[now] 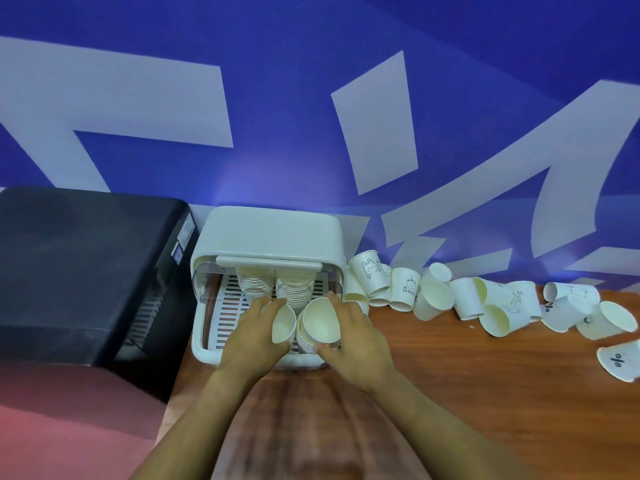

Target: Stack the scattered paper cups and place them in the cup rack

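A brown wooden table point(485, 393) with a visible grain runs along a blue wall point(294, 64) painted with large pale lettering. At the table's left end stands a black box-shaped appliance point(86, 271) with small labels on its side and a vented grille lower down. A pinkish-red surface point(69, 427) fills the lower left corner.

Probably an office or showroom: a blue wall point(277, 98) with large white lettering behind a wooden table point(485, 375).
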A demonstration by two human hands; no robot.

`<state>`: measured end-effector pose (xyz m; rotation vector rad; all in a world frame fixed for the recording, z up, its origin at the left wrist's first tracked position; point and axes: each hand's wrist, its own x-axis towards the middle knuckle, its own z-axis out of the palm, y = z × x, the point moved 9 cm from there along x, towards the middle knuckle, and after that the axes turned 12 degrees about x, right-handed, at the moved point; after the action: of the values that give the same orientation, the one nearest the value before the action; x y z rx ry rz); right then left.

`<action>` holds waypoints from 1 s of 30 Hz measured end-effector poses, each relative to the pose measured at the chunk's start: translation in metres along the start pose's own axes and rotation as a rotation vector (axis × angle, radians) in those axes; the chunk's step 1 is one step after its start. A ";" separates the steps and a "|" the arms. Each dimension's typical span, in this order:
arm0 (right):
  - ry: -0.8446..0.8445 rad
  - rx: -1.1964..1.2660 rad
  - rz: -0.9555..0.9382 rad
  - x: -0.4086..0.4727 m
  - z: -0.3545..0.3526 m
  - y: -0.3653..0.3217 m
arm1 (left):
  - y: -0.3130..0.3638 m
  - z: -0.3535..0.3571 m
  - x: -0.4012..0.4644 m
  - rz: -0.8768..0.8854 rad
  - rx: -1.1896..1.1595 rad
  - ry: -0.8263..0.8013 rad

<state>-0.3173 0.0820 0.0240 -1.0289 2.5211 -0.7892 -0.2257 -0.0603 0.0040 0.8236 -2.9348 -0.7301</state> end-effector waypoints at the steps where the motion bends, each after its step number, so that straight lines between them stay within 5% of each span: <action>1: -0.030 -0.008 0.017 -0.001 0.004 0.004 | 0.000 0.001 0.000 -0.004 -0.006 0.006; 14: -0.147 0.068 0.106 -0.008 -0.002 0.023 | -0.002 0.001 -0.002 -0.050 0.046 0.008; 23: -0.176 0.043 0.240 -0.070 -0.040 0.089 | 0.069 -0.027 -0.053 0.103 -0.059 0.234; 30: -0.153 0.112 0.246 -0.100 -0.074 0.121 | 0.135 0.014 -0.069 0.180 -0.031 0.056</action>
<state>-0.3483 0.2530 0.0187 -0.6982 2.3841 -0.7399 -0.2340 0.0819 0.0587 0.5589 -2.8907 -0.7255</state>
